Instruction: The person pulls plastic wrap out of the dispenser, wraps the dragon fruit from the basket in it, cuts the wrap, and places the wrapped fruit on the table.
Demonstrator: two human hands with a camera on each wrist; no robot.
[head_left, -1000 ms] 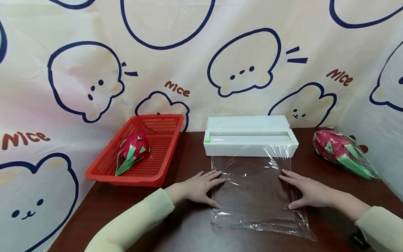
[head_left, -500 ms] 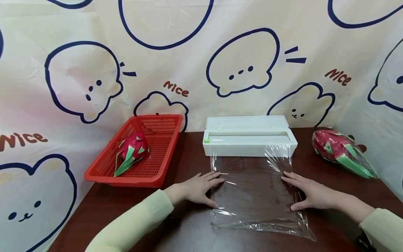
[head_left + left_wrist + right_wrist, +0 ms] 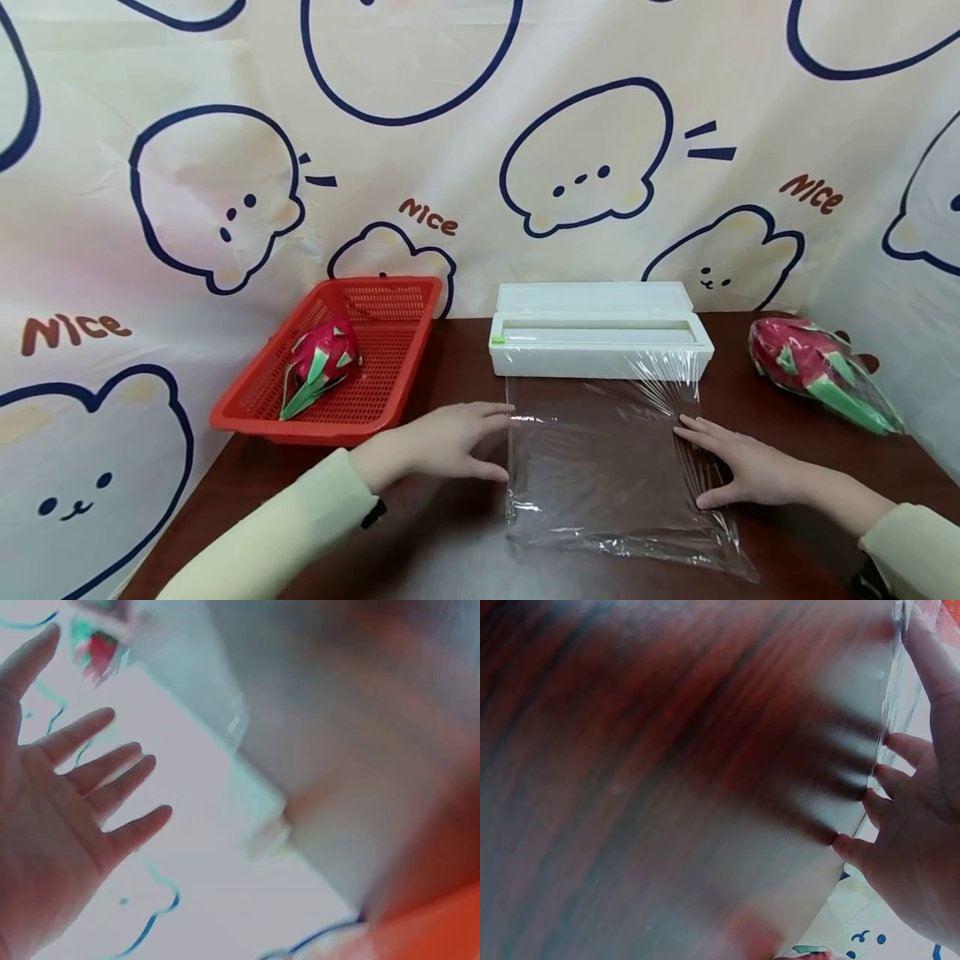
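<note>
A sheet of clear plastic wrap (image 3: 600, 467) lies pulled out over the dark wooden table, running back to a white cling film box (image 3: 600, 363) with its lid up. My right hand (image 3: 753, 465) presses its fingertips on the sheet's right edge, where the film creases. In the right wrist view those fingertips (image 3: 843, 841) meet the table surface. My left hand (image 3: 442, 442) is beside the sheet's left edge, holding nothing. Its fingers look straight and spread in the left wrist view, with the palm (image 3: 45, 840) showing.
A red plastic basket (image 3: 322, 430) at the left holds a dragon fruit (image 3: 324, 354). Another dragon fruit (image 3: 806, 362), wrapped in clear film, lies at the far right. A fabric backdrop (image 3: 465, 167) with cartoon outlines stands behind the table.
My left hand has come off the film's left edge and shifted left. My right hand has slid slightly right, still on the film. The view has tilted a little.
</note>
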